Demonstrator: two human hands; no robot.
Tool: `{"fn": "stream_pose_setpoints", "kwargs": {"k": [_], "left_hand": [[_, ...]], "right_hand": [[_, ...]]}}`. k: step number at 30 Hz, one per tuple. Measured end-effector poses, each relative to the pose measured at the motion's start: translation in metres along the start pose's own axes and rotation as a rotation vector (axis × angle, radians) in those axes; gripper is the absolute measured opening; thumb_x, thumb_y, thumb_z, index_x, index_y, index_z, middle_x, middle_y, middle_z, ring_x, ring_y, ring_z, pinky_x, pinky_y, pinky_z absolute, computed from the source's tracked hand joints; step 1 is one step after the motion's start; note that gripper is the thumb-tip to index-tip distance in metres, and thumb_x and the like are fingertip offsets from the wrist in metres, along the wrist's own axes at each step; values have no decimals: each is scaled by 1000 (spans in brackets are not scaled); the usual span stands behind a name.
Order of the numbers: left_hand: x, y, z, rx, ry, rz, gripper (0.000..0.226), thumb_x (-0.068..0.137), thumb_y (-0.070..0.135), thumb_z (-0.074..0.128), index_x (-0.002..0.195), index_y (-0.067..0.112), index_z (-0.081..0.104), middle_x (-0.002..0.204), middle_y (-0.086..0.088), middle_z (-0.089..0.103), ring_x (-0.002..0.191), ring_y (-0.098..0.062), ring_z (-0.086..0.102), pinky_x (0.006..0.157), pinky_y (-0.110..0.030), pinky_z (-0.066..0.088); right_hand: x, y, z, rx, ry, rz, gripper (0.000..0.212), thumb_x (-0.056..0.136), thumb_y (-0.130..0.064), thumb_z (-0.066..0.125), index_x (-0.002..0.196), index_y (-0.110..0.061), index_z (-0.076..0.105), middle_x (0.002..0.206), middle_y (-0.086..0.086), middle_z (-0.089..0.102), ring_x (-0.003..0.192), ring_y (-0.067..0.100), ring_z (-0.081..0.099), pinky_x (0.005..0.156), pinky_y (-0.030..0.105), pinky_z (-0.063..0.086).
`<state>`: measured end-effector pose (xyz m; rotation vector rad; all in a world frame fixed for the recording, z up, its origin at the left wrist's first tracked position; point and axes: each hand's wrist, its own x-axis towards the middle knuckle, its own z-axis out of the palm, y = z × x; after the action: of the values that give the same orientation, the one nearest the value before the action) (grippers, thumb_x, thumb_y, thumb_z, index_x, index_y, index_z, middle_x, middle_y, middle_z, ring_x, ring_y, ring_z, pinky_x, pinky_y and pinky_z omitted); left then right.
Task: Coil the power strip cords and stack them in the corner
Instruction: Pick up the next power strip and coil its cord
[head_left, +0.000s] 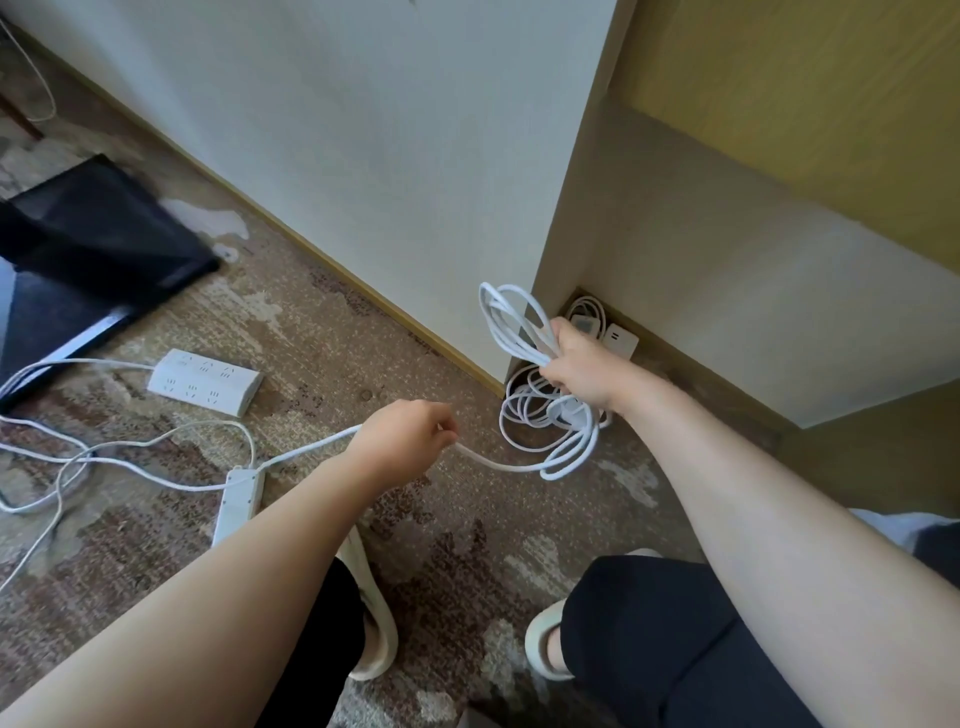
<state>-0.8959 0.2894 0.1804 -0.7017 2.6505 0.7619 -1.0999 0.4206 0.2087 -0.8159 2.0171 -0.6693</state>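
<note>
right hand (582, 371): grips the coil (524, 332) so loops stay bunched
left hand (410, 441): fingers pinch the cord (306, 451), feeding slack from frame left

White cords (524, 332), mottled brown carpet (322, 332)

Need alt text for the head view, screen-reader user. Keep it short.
A person crouched on patterned carpet coils a white cord: the right hand holds the loops near a wall corner, and the left hand pinches the trailing cord. Two white power strips and loose cords lie to the left; coiled strips already sit in the corner.
</note>
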Motion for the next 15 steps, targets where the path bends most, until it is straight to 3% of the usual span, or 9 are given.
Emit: {"fn": "stream_pose_setpoints", "kwargs": {"k": [3,6,10,12,15], "left_hand": [[-1,-5,3,5,-53,-7,18,97,25,52,100,22,70,68,11,61,56,-10,56,51,-27,45],[0,-5,5,14,-67,9,19,97,25,52,101,22,71,70,12,62,60,-12,59,57,-30,51],[1,-3,4,18,16,17,17,96,29,54,97,26,71,66,15,59,54,-6,54,48,-23,39],[0,-7,2,37,47,3,16,95,33,54,96,30,70,69,15,63,55,-4,54,49,-24,38],[-3,-23,4,30,-29,-56,18,97,35,51,98,32,68,74,11,66,59,-10,59,52,-28,45]], "right_hand": [[-5,7,-3,25,-31,-8,30,95,-2,54,118,-21,53,99,-11,62,92,15,65,81,28,52],[-9,7,-5,102,17,-59,30,95,-2,56,108,-29,59,91,-8,73,87,5,70,77,16,50],[-9,8,-7,91,133,-71,21,96,-9,58,88,-24,70,106,-10,70,98,9,65,81,24,47],[-6,10,-9,121,199,-42,19,94,-8,58,96,-22,70,104,-4,70,88,11,65,74,25,50],[-2,14,-12,224,288,-13,32,90,-3,57,114,-24,61,97,4,66,69,13,57,66,25,48]]}}
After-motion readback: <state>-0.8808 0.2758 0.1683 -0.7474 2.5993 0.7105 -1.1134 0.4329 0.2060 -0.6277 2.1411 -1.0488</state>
